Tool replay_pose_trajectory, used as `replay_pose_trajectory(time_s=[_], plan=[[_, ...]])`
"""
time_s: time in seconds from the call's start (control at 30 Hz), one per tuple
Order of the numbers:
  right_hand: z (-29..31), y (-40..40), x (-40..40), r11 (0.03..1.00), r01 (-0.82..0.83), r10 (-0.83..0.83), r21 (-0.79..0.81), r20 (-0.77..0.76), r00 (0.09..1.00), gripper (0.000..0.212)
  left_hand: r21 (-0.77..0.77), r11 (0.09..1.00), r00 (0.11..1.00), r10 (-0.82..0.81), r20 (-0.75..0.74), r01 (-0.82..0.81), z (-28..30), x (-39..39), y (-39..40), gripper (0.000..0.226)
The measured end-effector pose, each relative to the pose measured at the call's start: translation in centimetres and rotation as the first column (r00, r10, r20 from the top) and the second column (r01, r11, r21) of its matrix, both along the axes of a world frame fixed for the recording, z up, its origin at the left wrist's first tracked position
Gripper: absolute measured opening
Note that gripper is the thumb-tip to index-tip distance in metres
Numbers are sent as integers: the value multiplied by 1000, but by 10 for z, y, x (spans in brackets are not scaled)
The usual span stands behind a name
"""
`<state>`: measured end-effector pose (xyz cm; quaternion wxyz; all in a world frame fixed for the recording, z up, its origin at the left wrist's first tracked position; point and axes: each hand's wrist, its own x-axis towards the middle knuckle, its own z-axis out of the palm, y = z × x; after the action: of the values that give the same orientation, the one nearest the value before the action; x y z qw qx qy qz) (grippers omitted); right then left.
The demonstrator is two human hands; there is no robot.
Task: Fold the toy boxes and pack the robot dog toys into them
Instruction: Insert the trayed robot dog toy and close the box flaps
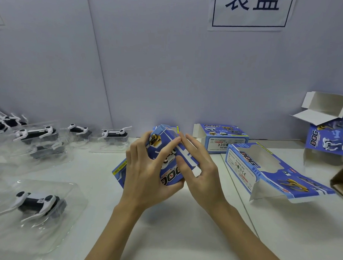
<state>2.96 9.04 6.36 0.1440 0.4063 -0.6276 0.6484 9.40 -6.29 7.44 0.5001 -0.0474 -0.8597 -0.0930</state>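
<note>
Both hands, left hand [146, 169] and right hand [199, 167], are gripping the blue toy box [167, 149] above the tabletop [170, 237], fingers closed around it; pressing unevenly is probably risking a crumpled flap.

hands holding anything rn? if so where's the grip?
Yes: both hands hold one blue toy box above the table. Left hand wraps its left side and printed front; right hand presses its right edge.

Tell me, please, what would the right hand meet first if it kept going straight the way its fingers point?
The right hand points up-left and already touches the blue toy box that both hands hold, so it would press into that box first. Depth beyond it is unclear.
</note>
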Motion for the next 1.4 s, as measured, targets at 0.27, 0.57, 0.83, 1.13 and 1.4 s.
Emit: replay_pose_trajectory(time_s=[0.27, 0.57, 0.83, 1.13, 1.4], plan=[[5, 7, 2, 996, 2, 3, 85, -60, 998, 51, 25, 999, 1000, -25, -5, 25, 1, -1, 0, 85], [12, 10, -2, 998, -64, 63, 3, 143, 988, 40, 31, 998, 999, -53, 4, 52, -1, -6, 0, 84], [14, 8, 4, 985, -173, 167, 27, 149, 975, 44, 60, 997, 998, -53, -33, 55, -3, -4, 3, 80], [14, 11, 7, 974, -222, 215, 32, 156, 964, 48, 35, 998, 999, -45, -24, 45, -3, -2, -1, 79], [33, 29, -2, 949, -315, 287, 30, 340, 896, 41, 167, 983, 996, -64, -57, 73, 5, -4, 15, 60]])
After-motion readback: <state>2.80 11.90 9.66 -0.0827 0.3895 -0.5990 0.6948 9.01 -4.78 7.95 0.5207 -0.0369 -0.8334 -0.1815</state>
